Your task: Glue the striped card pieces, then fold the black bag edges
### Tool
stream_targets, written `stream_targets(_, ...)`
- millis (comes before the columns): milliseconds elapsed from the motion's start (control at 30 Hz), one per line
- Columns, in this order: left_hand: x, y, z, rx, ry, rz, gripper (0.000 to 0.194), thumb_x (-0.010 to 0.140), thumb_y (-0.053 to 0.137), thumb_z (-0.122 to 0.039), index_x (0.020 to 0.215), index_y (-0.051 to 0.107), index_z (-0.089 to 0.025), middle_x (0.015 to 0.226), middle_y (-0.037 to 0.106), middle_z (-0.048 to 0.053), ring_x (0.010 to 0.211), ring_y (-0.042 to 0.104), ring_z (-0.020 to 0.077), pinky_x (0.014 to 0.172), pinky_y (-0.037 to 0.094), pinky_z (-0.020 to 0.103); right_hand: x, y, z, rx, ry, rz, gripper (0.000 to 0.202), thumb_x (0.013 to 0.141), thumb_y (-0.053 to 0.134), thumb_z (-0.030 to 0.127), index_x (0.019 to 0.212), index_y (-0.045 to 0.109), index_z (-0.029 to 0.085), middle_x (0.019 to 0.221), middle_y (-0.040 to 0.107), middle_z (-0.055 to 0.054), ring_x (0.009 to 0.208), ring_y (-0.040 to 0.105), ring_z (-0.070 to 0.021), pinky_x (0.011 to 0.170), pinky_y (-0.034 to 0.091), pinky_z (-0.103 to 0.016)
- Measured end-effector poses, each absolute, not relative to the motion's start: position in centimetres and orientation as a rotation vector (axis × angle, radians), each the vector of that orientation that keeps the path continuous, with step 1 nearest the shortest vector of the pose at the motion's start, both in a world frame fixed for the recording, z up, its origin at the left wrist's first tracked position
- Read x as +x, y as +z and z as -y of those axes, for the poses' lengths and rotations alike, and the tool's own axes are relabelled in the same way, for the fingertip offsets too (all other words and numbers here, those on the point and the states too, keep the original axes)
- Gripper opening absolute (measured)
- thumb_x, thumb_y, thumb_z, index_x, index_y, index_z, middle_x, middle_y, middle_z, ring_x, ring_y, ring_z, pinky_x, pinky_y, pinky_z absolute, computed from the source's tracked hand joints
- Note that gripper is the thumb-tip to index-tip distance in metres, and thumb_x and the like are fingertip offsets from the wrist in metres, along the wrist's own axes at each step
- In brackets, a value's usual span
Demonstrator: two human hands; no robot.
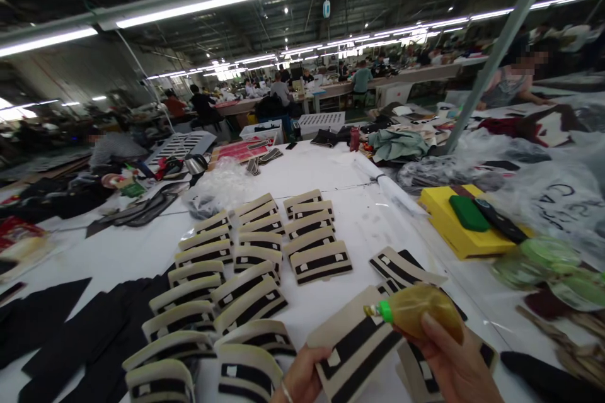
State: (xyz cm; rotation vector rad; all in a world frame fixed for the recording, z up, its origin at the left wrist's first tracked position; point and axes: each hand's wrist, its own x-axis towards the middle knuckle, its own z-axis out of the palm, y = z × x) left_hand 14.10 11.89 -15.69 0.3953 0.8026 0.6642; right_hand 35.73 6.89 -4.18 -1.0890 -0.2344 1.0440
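My left hand (305,374) pinches the edge of a beige fabric panel (347,321) with black stripes and small white patches. In my right hand (454,362) is a squeeze bottle (423,308) of amber liquid, its green cap and nozzle over the panel's upper right part. I cannot tell whether the nozzle touches the fabric. More striped panels (404,267) lie beneath and behind the bottle. To the left, several similar panels (253,299) stand overlapped in rows on the white table, many of them curved.
Black cloth pieces (89,334) lie at the left. A yellow box (444,227) carries a green block (469,213) and a dark object. Right of it are plastic bags (562,195) and green-tinted jars (534,264). A slanted metal post (501,50) rises at the right; people work behind.
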Motion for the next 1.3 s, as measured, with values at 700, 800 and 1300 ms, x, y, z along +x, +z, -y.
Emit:
stream_targets(700,14.2,-10.4,-10.5,0.275,0.799,-0.866,0.023,0.052,0.059,-0.006,0.068,0.07,-0.018,0.067,0.07,0.001,0.082,0.064,0.0253,0.082,0.047,0.035,31.2,0.1,-6.4,-1.63,0.595,0.876,0.064,0.065,0.069,0.061,0.117,0.054,0.026,0.114,0.06,-0.001,0.101,0.059,-0.0253,0.091,0.046,-0.03)
stream_targets(800,13.9,-9.9,-10.1,0.207,0.651,-0.825,0.02,0.058,0.06,-0.011,0.075,0.07,-0.015,0.068,0.072,0.007,0.088,0.067,0.0302,0.086,0.048,0.041,31.3,-0.2,-6.1,-1.631,0.545,0.932,0.061,0.065,0.07,0.059,0.114,0.057,0.026,0.113,0.062,-0.001,0.104,0.059,-0.0269,0.095,0.045,-0.033)
stream_targets(1300,13.7,-6.4,-9.2,0.415,0.73,-0.541,0.064,0.058,0.082,-0.022,0.12,0.065,-0.018,0.107,0.073,0.012,0.112,0.061,0.038,0.104,0.039,0.049,31.3,-0.9,-5.5,-1.653,0.406,1.115,0.062,0.068,0.07,0.061,0.118,0.057,0.026,0.112,0.065,-0.004,0.101,0.063,-0.0296,0.093,0.049,-0.04)
